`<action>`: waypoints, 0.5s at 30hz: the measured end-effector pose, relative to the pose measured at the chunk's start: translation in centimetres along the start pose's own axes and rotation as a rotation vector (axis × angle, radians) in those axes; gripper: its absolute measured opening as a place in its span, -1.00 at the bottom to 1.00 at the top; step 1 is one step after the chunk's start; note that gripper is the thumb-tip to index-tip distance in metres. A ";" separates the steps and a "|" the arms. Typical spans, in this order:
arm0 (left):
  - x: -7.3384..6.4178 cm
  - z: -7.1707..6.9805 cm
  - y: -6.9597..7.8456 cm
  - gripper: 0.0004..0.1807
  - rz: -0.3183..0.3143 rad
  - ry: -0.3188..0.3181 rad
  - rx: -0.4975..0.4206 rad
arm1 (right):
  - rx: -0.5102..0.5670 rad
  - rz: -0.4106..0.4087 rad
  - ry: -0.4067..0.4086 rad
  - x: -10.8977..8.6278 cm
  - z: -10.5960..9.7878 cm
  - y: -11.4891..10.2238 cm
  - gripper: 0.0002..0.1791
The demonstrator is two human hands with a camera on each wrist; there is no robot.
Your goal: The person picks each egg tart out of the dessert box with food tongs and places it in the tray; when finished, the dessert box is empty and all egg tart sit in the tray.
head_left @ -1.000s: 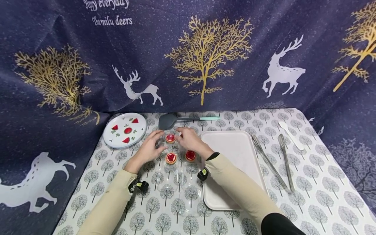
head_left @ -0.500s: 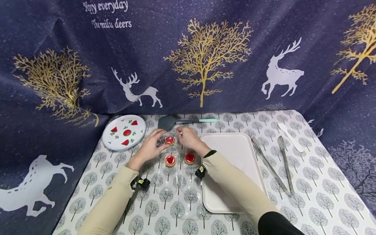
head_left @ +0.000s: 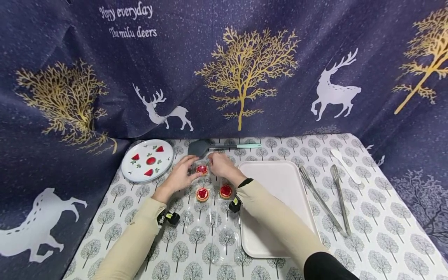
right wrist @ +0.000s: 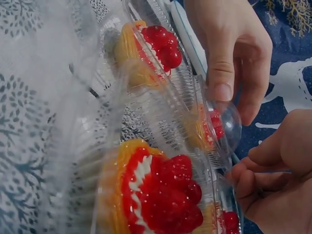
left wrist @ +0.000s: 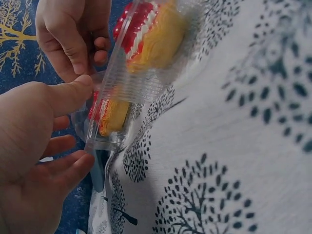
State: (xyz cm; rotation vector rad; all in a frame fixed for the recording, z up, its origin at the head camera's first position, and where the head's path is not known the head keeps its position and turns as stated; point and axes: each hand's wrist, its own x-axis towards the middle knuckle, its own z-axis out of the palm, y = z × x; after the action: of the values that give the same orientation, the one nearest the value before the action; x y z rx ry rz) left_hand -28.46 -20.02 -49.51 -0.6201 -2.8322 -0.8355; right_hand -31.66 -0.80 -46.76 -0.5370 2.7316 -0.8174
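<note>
Three red-topped tarts (head_left: 202, 194): set in clear packaging (left wrist: 136, 85) near the middle of the worktop (head_left: 395, 256); in the head view, one is placed farther off and two are seen nearer the person.
Fourth tart (right wrist: 226, 222): shown only in part, at the lower edge of the right wrist view.
Clear dome (right wrist: 236, 124): seen over the far tart's red topping.
Packaging's near part: spread toward the person, with rounded outlines showing against the cloth; its joins cannot be made out.
Left hand (head_left: 180, 175): held at the far left of the packaging, thumb and fingers parted and relaxed, the tips brought to the plastic edge.
Right hand (head_left: 222, 165): bent over the far right, fingers curled, the plastic rim pinched by the tips.
Sleeves (head_left: 136, 237): beige, with a black device (head_left: 172, 218) strapped at each wrist.
Spatula (head_left: 224, 147): laid crosswise just beyond the hands, its dark head pointed left.
Plate (head_left: 164, 169): placed left of the packaging, decorated with red fruit motifs.
Tray (head_left: 280, 186): placed right of the packaging, partly covered by the right forearm.
Tongs (head_left: 341, 200): laid spread, right of the tray.
White utensil (head_left: 345, 167): laid beyond the tongs, at the right.
Backdrop (head_left: 189, 46): dark blue, printed with deer and golden trees.
</note>
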 end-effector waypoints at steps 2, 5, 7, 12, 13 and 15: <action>0.0 0.1 0.0 -0.29 -0.011 -0.010 -0.001 | -0.011 0.000 -0.006 0.0 0.1 -0.1 -0.66; 0.1 0.1 0.0 -0.33 -0.021 -0.026 0.004 | -0.022 -0.001 -0.024 0.0 0.2 -0.1 -0.63; 0.1 0.1 0.0 -0.35 -0.020 -0.030 0.009 | -0.028 -0.003 -0.034 0.0 0.2 0.0 -0.60; 0.1 0.1 -0.1 -0.36 0.011 -0.011 0.009 | -0.049 -0.002 -0.028 0.1 0.1 -0.1 -0.57; 0.2 0.1 -0.1 -0.36 0.015 -0.008 0.009 | -0.066 -0.004 -0.022 0.2 0.1 -0.1 -0.59; 0.2 0.1 -0.1 -0.36 0.012 -0.008 0.004 | -0.108 -0.012 -0.012 0.3 0.1 -0.1 -0.66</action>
State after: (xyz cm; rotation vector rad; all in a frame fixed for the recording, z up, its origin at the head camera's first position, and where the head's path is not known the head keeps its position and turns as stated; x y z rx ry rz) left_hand -28.66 -20.01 -49.66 -0.6415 -2.8338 -0.8276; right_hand -31.81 -1.09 -46.83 -0.5781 2.7765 -0.6701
